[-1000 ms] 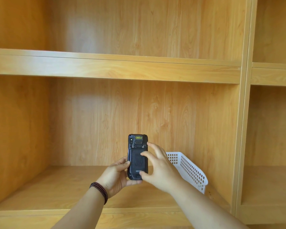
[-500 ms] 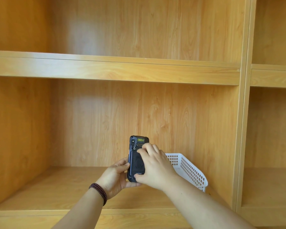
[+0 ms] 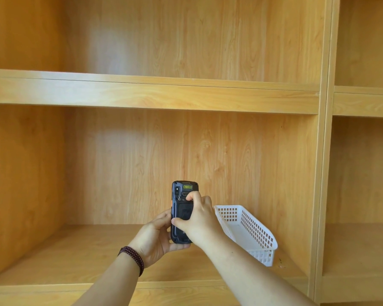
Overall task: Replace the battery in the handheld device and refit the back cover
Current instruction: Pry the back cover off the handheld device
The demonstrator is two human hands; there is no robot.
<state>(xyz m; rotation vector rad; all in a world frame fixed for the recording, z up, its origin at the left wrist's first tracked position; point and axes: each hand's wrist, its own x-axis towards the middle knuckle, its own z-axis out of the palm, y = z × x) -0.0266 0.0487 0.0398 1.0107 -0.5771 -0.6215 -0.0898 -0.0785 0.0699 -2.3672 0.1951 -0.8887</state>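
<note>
A black handheld device (image 3: 181, 204) stands upright in front of the shelf, its back facing me, with a small yellow label near its top and an orange side button. My left hand (image 3: 155, 237) grips its lower end from the left and below. My right hand (image 3: 200, 219) lies over the back cover, the index fingertip curled onto the latch area below the label, the thumb pressing the cover's left edge. The cover's right half is hidden by this hand.
A white perforated plastic basket (image 3: 255, 233) sits on the wooden shelf board (image 3: 75, 257) just right of my hands. A thick shelf (image 3: 153, 93) runs overhead. An upright divider (image 3: 323, 173) closes the compartment on the right.
My right hand slid up the device's back, from the lower cover to the latch area near the top, and its fingers curled. The left hand kept its hold.
</note>
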